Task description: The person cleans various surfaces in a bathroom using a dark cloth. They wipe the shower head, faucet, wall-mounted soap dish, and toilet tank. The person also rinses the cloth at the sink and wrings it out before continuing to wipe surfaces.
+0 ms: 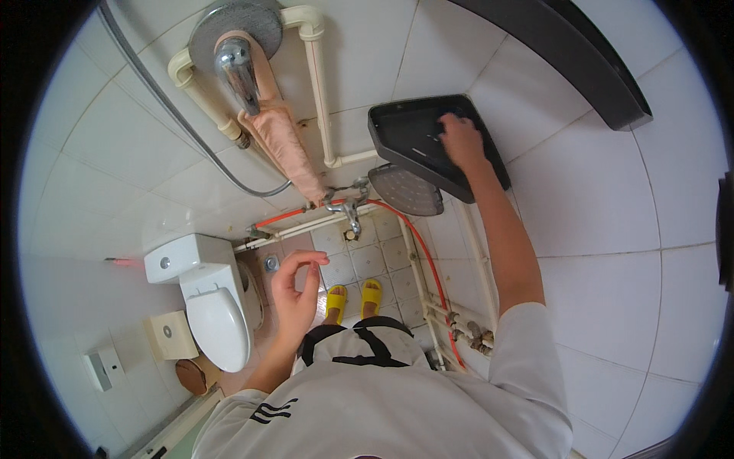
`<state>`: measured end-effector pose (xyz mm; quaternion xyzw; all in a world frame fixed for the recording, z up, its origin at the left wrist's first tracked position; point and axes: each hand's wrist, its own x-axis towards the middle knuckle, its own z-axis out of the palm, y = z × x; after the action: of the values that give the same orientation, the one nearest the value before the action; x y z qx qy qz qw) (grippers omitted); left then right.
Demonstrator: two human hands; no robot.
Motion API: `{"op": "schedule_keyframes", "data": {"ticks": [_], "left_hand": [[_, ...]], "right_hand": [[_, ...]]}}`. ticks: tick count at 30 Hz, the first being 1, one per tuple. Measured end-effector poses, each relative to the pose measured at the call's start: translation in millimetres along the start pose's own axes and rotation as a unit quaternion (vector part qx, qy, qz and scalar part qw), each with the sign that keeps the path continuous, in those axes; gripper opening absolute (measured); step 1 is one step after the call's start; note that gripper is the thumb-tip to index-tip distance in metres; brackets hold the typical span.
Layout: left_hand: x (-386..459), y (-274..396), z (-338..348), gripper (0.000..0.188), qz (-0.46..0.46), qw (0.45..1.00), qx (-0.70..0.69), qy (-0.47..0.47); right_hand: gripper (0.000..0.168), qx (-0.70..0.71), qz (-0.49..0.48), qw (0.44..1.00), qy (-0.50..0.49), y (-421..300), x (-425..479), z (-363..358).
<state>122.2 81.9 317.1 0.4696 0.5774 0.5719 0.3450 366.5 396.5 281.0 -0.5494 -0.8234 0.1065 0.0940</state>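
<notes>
My right hand [462, 141] reaches over a black corner shelf [410, 123] with a raised rim. Its fingers are blurred and point down at the shelf's surface. Whether something dark lies under the fingertips I cannot make out. Small pale marks or bits show on the shelf beside the hand. Lower down, my left hand [298, 290] hovers in front of my body, above the floor. Its fingers are bent and the thumb stands apart from them, with nothing held. A translucent grey corner shelf [406, 189] sits below the black one.
A chrome tap [348, 213] and red hose [424, 246] lie below the shelves. Pink cloth [287, 143] hangs from the shower valve lever [236, 66]. A black ledge [567, 57] juts out upper right. A white toilet [218, 321] stands left; yellow slippers [371, 294] are on my feet.
</notes>
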Motion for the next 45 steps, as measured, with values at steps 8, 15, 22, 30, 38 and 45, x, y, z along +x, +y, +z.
{"op": "schedule_keyframes", "data": {"ticks": [8,15,22,30,38,45], "left_hand": [[3.7,1.9,-7.8,0.016,-0.007,1.000,-0.008,-0.027],[7.0,-0.2,-17.3,0.015,-0.001,1.000,0.007,-0.025],[12.1,3.1,-20.0,0.015,0.014,0.997,0.032,-0.065],[14.3,0.4,-22.0,0.015,-0.003,0.997,0.036,-0.071],[10.8,-7.1,-29.4,0.014,-0.001,0.995,0.068,-0.067],[15.7,15.4,-14.8,0.014,0.027,0.990,0.084,-0.113]], "right_hand": [[0.037,0.021,0.053,0.998,0.029,-0.5,8.3,5.0],[0.034,0.155,-0.107,0.982,-0.013,-24.3,16.7,26.5],[0.032,0.289,-0.207,0.886,-0.297,-7.6,31.5,-3.3],[0.035,-0.195,0.017,0.971,0.135,-6.5,12.2,25.8],[0.050,-0.114,0.245,0.961,-0.060,-24.8,6.8,1.7],[0.032,0.040,0.151,0.986,0.051,-16.9,-1.0,7.8]]}}
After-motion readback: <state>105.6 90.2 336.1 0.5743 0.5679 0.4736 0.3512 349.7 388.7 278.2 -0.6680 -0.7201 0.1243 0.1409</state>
